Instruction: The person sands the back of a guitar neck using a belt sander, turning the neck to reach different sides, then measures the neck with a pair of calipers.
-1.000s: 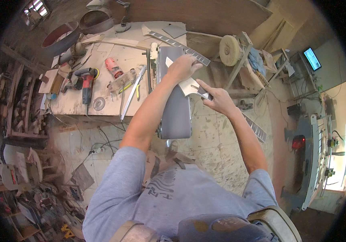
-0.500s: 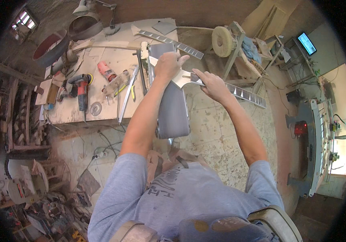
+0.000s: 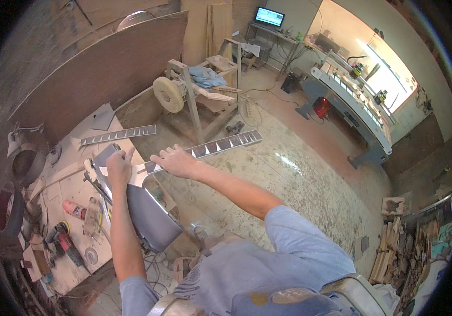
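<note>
A guitar neck with a dark fretboard and pale wedge-shaped inlays lies across the top of a belt sander. Its bare, light-wood headstock rests over the grey belt. My left hand is closed over the headstock, thumb sticking up, and hides part of it. Close by, my right hand grips the neck near the headstock end, fingers curled over the fretboard. From there the rest of the neck reaches out to the right, above the floor.
On the workbench lie a second inlaid neck, a red-and-black sander, a red power tool and a disc. Beyond stands a buffing wheel on a frame. A large grey machine stands far right.
My view has swung to the right, so bench and sander now sit lower left and more of the room shows. Both hands keep their hold on the guitar neck.
</note>
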Motion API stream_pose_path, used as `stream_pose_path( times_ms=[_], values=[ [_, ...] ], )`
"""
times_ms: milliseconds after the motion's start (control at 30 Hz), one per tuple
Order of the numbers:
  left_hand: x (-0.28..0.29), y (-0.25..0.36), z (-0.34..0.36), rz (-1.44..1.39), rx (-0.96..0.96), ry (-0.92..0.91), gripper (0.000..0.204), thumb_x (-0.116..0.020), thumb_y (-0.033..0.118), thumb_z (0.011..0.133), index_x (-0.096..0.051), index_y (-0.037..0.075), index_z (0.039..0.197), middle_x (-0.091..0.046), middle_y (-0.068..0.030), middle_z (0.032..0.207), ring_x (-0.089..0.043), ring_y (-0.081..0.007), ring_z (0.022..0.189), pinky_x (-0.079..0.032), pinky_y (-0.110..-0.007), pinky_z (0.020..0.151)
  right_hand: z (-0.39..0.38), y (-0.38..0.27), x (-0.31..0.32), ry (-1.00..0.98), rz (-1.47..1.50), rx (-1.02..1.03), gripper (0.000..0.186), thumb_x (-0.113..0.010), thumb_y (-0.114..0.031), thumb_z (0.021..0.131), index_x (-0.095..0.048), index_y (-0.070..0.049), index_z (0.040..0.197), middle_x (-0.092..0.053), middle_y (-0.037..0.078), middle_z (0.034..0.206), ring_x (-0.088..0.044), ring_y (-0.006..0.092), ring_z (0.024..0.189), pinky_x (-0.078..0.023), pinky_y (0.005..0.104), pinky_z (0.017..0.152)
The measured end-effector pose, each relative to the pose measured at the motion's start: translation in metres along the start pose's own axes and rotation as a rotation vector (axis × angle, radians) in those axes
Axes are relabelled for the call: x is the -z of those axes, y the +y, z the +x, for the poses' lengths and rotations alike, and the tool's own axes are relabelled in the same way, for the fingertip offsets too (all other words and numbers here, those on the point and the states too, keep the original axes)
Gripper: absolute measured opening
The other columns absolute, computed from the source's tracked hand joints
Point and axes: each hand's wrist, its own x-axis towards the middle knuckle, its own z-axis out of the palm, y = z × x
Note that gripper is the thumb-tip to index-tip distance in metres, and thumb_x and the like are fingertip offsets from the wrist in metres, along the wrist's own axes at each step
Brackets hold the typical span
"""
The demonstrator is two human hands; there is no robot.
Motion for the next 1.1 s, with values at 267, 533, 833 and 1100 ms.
stream_pose_path(
  times_ms=[267,533,833,1100],
  values=[
    [0.002,-0.005,0.003,-0.027,-0.037,0.036,0.057,-0.07,0.047,0.095,-0.063,-0.005,0.071,-0.061,-0.0271,0.074,-0.059,-0.0447,0.069,-0.043,-0.053,0.067,0.003,0.0,0.002,-0.006,-0.004,-0.005,0.031,-0.053,-0.018,0.099,-0.056,-0.012,0.129,-0.068,0.012,0.106,-0.07,0.0319,0.102,-0.052,0.0535,0.086],
    [0.006,-0.027,-0.012,-0.011,0.01,0.034,0.053,-0.065,0.051,0.097,-0.072,-0.001,0.086,-0.068,-0.025,0.089,-0.065,-0.0454,0.089,-0.048,-0.054,0.078,0.013,-0.011,-0.008,-0.037,-0.035,0.01,0.032,-0.055,-0.015,0.097,-0.056,-0.012,0.129,-0.067,0.011,0.109,-0.067,0.0315,0.105,-0.051,0.0526,0.084],
    [0.015,0.0,-0.015,-0.054,0.137,0.019,0.047,-0.068,0.047,0.095,-0.072,0.002,0.084,-0.07,-0.023,0.088,-0.067,-0.0446,0.088,-0.05,-0.054,0.077,0.005,-0.004,0.003,0.057,-0.021,0.03,0.029,-0.058,-0.011,0.094,-0.059,-0.01,0.123,-0.065,0.009,0.104,-0.065,0.0289,0.105,-0.047,0.048,0.087],
    [0.011,-0.007,-0.016,-0.102,0.164,0.056,0.045,-0.07,0.045,0.095,-0.072,0.002,0.084,-0.07,-0.0226,0.084,-0.068,-0.0437,0.083,-0.051,-0.052,0.071,0.007,-0.003,0.0,0.036,-0.048,0.054,0.043,-0.063,-0.006,0.088,-0.054,-0.007,0.13,-0.062,0.011,0.108,-0.063,0.0298,0.106,-0.045,0.0463,0.089]
  ],
)
